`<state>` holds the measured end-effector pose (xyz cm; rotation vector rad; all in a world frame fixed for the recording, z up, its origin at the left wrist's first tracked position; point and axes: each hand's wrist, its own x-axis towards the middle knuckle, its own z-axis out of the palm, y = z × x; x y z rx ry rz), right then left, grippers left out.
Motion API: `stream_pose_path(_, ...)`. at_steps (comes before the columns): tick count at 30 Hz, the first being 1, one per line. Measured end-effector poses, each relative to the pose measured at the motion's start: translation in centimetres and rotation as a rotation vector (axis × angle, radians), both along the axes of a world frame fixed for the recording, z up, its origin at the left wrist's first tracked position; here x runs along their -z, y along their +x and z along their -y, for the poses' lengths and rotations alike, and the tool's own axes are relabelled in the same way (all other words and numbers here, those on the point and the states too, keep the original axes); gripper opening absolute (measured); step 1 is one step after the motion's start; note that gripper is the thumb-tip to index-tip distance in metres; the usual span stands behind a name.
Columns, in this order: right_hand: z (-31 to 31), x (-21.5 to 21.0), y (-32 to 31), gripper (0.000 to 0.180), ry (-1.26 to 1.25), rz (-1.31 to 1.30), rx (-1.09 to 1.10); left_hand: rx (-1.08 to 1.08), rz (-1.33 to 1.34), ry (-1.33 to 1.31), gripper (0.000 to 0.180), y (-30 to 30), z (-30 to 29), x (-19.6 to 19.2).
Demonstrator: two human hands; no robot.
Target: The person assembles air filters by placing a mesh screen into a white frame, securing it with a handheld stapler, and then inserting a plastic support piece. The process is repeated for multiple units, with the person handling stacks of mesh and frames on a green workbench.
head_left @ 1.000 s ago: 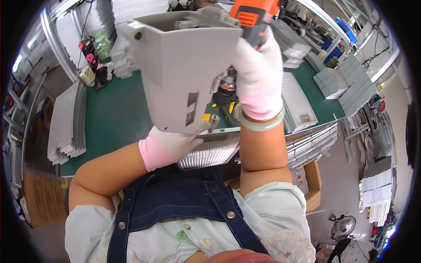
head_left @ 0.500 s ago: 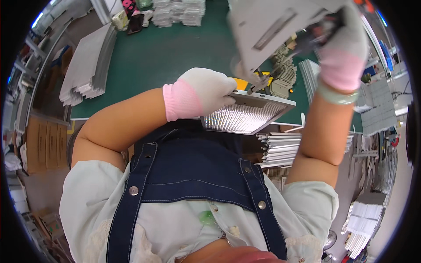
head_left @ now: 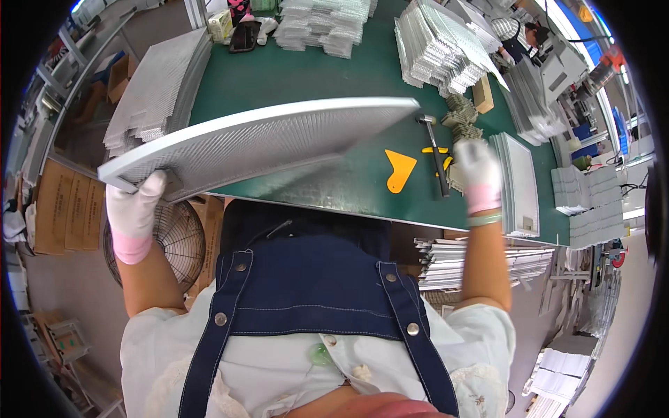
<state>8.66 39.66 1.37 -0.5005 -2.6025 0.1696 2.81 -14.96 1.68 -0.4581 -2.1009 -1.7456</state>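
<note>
In my gloved left hand (head_left: pixel 136 205) is one corner of a metal mesh filter panel (head_left: pixel 258 150) with a silver frame. My thumb is pressed on its frame, and the panel stands tilted across the near left of the table. My right hand (head_left: pixel 477 166), in a white glove with a pink cuff, is smeared by motion over a heap of small beige-green parts (head_left: pixel 462 115). Its fingers cannot be made out. Just left of it lie a hammer (head_left: pixel 437 157) with a dark handle and a yellow scraper (head_left: pixel 400 171). A yellow-handled tool (head_left: pixel 446 164) lies partly under the hammer.
Framed panels (head_left: pixel 518 184) lie stacked right of my right hand. Mesh sheets (head_left: pixel 160 90) are piled at the left, with more mesh stacks (head_left: pixel 446 49) at the back. A red-topped tool (head_left: pixel 605 70) hangs at upper right. A fan (head_left: pixel 178 240) stands below the table's left edge.
My left hand has swung left with the panel, now turned broadside. My right hand has come down from the upper right to the small parts, without the dark tool it held.
</note>
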Motion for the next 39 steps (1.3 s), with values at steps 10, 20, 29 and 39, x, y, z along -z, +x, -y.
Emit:
stream_pose_path(10, -5.0, 9.1, -4.1, 0.04, -0.603, 0.462, 0.198, 0.144, 0.207, 0.021, 0.03, -6.7, -5.0, 8.6)
stream_pose_path(20, 7.3, -5.0, -8.5, 0.027, -1.125, 0.231, -0.414, 0.138, 0.21, 0.096, 0.031, -6.8, -5.0, 8.4)
stream_pose_path(29, 8.5, -6.1, -11.7, 0.031, -0.156, -0.131, -0.256, 0.141, 0.233, 0.042, 0.032, -6.9, -4.6, 8.9)
stream_pose_path(39, 4.4, 0.4, -10.3, 0.03, -0.052, 0.336, -0.024, 0.063, -0.274, -0.364, 0.034, -5.2, -6.3, 5.5)
